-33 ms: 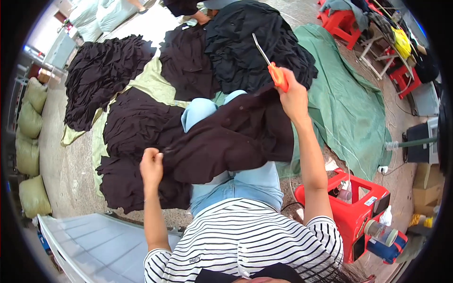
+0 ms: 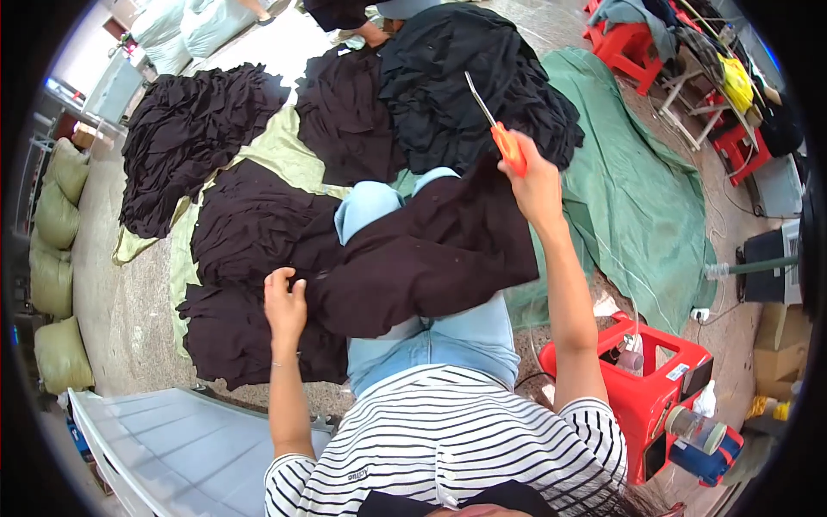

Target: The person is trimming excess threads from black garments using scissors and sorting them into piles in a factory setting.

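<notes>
My right hand (image 2: 536, 185) is closed round the orange handle of a pair of scissors (image 2: 508, 148). Their narrow metal blades point up and away to the left. A dark brown garment piece (image 2: 413, 276) lies across my thighs, its right end raised against my right hand; whether those fingers also grip it is hidden. By the cloth's left end is my left hand (image 2: 286, 306), with fingers slightly apart and no held thing visible. Dark cloth piles (image 2: 250, 220) lie beyond and beneath it.
A black cloth heap (image 2: 469, 82) lies ahead beside a green tarp (image 2: 633, 181). At my right is a red stool (image 2: 650, 345) with a clear jar (image 2: 696, 429). A pale panel (image 2: 172, 439) stands at lower left. Another person's hand (image 2: 372, 34) shows at the far side.
My left hand has shifted slightly right, and its pinched fingers have parted. The scissors have tipped a little lower in my right hand, while the cloth's right end has shifted slightly.
</notes>
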Demonstrator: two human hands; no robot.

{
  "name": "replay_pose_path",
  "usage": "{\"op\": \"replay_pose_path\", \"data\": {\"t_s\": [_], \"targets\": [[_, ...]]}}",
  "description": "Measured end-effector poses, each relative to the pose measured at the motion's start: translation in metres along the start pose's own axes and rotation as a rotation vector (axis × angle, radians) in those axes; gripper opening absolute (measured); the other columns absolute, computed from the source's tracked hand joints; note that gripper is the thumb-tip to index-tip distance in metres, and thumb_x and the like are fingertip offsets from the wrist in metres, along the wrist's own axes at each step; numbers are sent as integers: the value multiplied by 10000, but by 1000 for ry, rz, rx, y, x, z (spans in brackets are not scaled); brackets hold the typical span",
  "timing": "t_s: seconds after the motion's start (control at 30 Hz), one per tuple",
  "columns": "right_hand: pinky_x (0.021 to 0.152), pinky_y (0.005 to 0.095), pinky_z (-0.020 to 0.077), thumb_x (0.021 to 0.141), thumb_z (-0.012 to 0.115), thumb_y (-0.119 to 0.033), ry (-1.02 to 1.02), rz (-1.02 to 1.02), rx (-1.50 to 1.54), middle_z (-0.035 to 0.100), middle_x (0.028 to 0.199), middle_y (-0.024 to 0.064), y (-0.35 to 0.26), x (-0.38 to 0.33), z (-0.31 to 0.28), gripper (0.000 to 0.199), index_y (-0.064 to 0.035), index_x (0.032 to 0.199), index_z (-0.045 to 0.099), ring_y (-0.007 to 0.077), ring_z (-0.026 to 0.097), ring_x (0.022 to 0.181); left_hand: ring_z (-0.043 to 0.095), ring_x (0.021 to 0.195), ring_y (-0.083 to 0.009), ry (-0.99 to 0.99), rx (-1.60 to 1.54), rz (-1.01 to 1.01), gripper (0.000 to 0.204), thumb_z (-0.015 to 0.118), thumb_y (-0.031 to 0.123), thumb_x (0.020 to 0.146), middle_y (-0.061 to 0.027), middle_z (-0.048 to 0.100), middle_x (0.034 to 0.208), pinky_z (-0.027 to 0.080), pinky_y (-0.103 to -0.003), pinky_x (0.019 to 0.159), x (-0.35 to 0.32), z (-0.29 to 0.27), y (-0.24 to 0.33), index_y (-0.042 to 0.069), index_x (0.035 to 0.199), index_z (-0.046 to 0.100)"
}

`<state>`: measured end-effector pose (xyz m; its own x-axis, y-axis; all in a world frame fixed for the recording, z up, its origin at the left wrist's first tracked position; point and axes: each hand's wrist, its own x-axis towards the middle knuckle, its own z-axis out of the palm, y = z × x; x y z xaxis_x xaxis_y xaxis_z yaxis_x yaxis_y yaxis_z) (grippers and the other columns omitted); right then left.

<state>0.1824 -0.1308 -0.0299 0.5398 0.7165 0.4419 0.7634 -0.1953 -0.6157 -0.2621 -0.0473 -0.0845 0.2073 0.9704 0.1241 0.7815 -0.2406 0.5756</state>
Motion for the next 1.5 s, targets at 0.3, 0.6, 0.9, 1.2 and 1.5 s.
{"op": "replay_pose_path", "data": {"t_s": [0.3,0.6,0.9,1.2,1.5], "targets": [[798,420,526,857,751,-273,-253,133,-72,612,1029,159,-52,-93,-56,513,-138,1324,587,360,651,936,652,920,-263,-27,-400,614,139,714,5,834,-103,677,971,521,-341,789,45,44,128,47,966,715],[682,443,531,842,764,-334,-409,310,42,683,974,154,-83,-185,-62,407,-78,1127,627,387,677,821,618,893,-298,-557,-301,774,273,707,46,797,-85,552,976,509,-409,771,70,103,143,133,1046,637],[626,447,520,848,749,-362,-410,286,-62,684,924,151,-84,-180,-58,406,-63,1088,616,388,674,774,638,804,-354,-397,-71,709,197,654,68,800,-116,572,923,525,-461,691,64,127,136,101,980,580],[623,442,509,859,742,-354,-375,272,-65,682,903,157,-86,-182,-56,379,-61,1065,618,391,666,759,661,772,-352,-291,72,780,166,631,49,810,-131,571,895,541,-465,632,56,126,140,77,951,547],[650,433,510,860,744,-341,-420,312,-83,681,910,162,-87,-181,-54,368,-61,1065,622,390,666,778,621,850,-388,-487,-302,695,154,621,10,820,-136,632,896,498,-465,766,70,113,138,59,964,644]]}}
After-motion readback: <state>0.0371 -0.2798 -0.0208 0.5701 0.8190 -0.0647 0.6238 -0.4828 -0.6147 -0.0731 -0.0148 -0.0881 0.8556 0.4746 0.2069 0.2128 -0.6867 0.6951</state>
